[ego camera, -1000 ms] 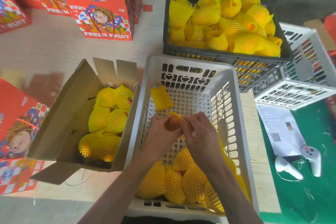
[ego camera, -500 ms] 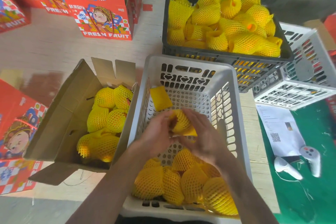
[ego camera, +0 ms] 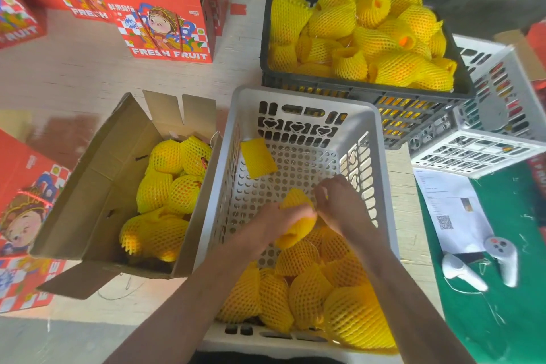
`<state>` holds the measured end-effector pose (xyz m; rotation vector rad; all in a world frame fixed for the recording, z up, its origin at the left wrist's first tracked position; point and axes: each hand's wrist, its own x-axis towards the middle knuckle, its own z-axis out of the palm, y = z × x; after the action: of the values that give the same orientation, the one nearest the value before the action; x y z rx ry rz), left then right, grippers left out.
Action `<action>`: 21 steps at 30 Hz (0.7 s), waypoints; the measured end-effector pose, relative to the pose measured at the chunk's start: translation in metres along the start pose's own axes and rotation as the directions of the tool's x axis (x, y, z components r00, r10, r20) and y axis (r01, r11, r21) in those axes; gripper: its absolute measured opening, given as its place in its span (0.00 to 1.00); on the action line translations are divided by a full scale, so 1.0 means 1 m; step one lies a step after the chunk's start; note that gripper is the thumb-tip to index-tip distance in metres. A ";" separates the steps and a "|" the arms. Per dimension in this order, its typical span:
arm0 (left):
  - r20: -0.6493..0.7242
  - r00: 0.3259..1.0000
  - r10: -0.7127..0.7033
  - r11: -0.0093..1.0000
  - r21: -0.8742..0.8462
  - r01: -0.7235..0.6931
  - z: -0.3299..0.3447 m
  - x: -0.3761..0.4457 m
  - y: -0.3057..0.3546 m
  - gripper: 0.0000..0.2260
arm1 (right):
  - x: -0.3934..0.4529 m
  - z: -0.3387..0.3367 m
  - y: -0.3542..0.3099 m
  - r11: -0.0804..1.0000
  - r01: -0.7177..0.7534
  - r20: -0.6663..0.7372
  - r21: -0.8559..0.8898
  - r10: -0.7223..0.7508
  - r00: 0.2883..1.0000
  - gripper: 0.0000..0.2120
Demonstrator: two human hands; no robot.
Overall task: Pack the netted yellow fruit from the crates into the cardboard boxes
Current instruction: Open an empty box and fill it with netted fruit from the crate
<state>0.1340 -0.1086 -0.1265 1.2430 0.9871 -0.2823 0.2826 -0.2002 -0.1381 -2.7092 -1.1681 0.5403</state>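
Note:
My left hand grips a netted yellow fruit above the white plastic crate in front of me. Just to the right of that fruit, my right hand has its fingers curled and its fingertips at the net's edge. Several netted fruits lie in the crate's near end, and a loose flat net sleeve lies at its far left. The open brown cardboard box to the left holds several netted fruits.
A dark crate piled with netted fruit stands behind. An overturned white crate lies at the right. Red printed fruit boxes stand at the back and left. A paper sheet and two white controllers lie on green matting.
The fruit was held in both hands and worked into its net; now it sits lower and in my left hand, while my right hand has shifted to its right edge.

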 end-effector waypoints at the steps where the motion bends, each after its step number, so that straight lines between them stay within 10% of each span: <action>1: 0.005 0.999 -0.044 0.979 0.199 0.042 0.003 0.002 -0.004 0.33 | 0.008 0.006 0.001 0.981 -0.023 0.058 -0.193 0.034 0.998 0.16; 5: 0.114 0.976 -0.185 0.867 0.487 0.107 0.018 0.005 -0.004 0.37 | 0.016 0.034 0.004 0.812 0.036 0.221 -0.582 0.116 0.968 0.20; 10: 0.188 0.876 -0.444 0.836 0.440 0.329 0.021 0.007 0.004 0.59 | 0.024 0.052 0.007 0.717 0.121 0.276 -0.687 0.104 0.956 0.15; 14: 0.399 0.791 -0.464 0.878 0.326 0.351 0.020 0.001 0.004 0.22 | 0.025 0.048 0.008 0.816 0.064 0.201 -0.574 0.065 0.977 0.19; 21: 0.313 0.921 -0.231 0.965 -0.050 0.259 -0.003 -0.015 0.004 0.28 | 0.030 0.028 0.003 0.985 -0.167 0.140 -0.049 0.172 0.975 0.25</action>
<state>0.1263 -0.1092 -0.1125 0.9561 0.8751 -0.6020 0.2929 -0.1810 -0.1725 -2.8609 -0.9908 0.7564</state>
